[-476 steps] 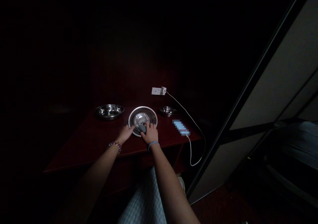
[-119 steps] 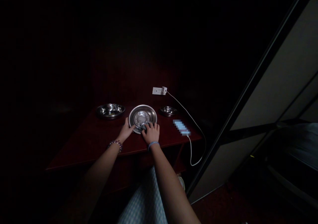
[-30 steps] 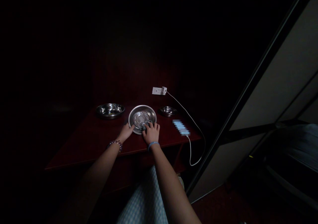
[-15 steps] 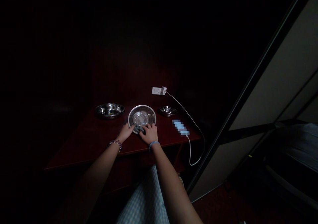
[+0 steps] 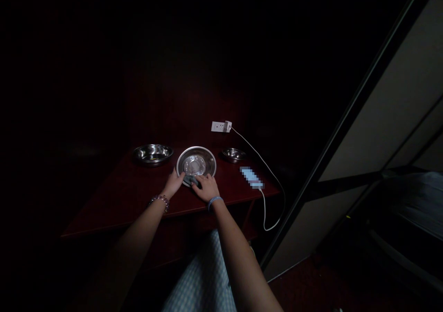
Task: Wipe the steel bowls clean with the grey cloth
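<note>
Nearest to me, pale checked fabric [image 5: 204, 279] covers my lap below the edge of the dark red worktop [image 5: 131, 201]. Both my forearms reach out over it, a beaded bracelet [image 5: 159, 200] on the left wrist and a blue band [image 5: 214, 200] on the right.

My left hand [image 5: 173, 183] lies against the near-left rim of the middle bowl [image 5: 196, 161]. Its fingers touch the steel, but in this dim light I cannot tell whether they curl around the rim. My right hand [image 5: 205, 188] sits just beside it, fingers bent down and clenched over a grey cloth [image 5: 190, 180], which is pressed on the bowl's near rim between my two hands.

The middle bowl stands upright on the worktop, straight ahead of me. A larger bowl [image 5: 152, 153] stands apart to its left, and a small bowl [image 5: 234, 154] to its right. A phone [image 5: 251, 177] lies flat near the worktop's right edge. A white cable [image 5: 266, 213] loops from the phone off that edge and runs back up to a power strip [image 5: 220, 126] at the far side.
</note>
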Action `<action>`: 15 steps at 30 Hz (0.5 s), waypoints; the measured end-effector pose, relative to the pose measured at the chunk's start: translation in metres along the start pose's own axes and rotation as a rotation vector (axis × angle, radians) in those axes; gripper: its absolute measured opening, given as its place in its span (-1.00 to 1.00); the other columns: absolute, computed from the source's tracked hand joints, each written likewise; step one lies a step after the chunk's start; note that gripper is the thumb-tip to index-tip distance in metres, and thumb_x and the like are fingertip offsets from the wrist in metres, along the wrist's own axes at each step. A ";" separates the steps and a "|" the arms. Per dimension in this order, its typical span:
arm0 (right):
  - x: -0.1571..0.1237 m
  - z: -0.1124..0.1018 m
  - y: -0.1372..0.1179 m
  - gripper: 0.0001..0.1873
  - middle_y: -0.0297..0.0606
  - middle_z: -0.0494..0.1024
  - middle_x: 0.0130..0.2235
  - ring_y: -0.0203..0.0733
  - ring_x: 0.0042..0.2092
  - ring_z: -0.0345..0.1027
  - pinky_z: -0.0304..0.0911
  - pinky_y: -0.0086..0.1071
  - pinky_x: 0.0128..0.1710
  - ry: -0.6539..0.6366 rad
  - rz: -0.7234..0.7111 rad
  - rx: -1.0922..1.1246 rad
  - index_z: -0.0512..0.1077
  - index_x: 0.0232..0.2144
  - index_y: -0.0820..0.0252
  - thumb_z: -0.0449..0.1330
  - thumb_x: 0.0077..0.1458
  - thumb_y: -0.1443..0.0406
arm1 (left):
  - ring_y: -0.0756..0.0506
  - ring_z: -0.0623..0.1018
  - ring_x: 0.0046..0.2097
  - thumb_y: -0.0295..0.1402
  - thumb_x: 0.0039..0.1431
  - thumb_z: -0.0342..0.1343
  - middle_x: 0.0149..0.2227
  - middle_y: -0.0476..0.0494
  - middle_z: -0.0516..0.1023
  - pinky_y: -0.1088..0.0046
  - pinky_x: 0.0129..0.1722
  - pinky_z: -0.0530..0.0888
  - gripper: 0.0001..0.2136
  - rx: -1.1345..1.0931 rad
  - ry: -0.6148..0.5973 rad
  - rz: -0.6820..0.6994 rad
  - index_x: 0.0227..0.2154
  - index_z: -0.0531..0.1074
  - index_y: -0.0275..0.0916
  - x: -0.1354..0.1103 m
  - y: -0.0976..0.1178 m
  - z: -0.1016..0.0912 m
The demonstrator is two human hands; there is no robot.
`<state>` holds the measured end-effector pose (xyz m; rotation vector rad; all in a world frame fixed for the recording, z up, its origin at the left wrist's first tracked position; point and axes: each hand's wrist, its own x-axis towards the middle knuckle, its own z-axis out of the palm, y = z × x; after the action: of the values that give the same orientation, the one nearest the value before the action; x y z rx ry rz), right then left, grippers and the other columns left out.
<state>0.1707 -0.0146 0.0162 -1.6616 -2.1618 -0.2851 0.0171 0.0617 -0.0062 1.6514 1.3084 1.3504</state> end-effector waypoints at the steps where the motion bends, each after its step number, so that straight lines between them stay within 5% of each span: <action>1: 0.000 0.001 0.000 -0.62 -0.37 0.52 0.00 -0.12 -0.03 0.23 0.10 -0.31 -0.07 0.002 -0.006 0.005 0.42 0.01 -0.02 -0.03 0.28 0.06 | -0.18 0.54 0.03 -0.38 0.17 0.00 0.02 -0.34 0.54 0.30 0.07 0.40 -0.58 -0.009 0.008 -0.005 0.10 0.30 -0.35 0.000 0.000 0.000; 8: 0.001 0.001 0.003 -0.61 -0.38 0.52 0.03 -0.17 -0.10 0.29 0.12 -0.36 -0.10 0.000 -0.059 0.024 0.40 0.03 -0.03 -0.05 0.30 0.05 | -0.19 0.54 0.04 -0.22 0.12 0.10 -0.03 -0.28 0.58 0.37 0.05 0.42 -0.62 -0.072 -0.035 0.031 -0.04 0.42 -0.32 0.000 -0.003 0.002; 15: 0.001 0.000 0.002 -0.62 -0.38 0.48 0.06 -0.14 -0.04 0.23 0.09 -0.32 -0.05 -0.024 -0.022 0.048 0.40 0.05 -0.04 -0.01 0.27 0.08 | -0.21 0.52 0.07 -0.32 0.11 0.08 -0.01 -0.32 0.57 0.32 0.07 0.40 -0.65 -0.032 -0.033 0.017 -0.05 0.43 -0.36 0.001 -0.003 0.003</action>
<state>0.1726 -0.0128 0.0164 -1.6242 -2.1878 -0.2193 0.0191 0.0639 -0.0096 1.6593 1.2506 1.3418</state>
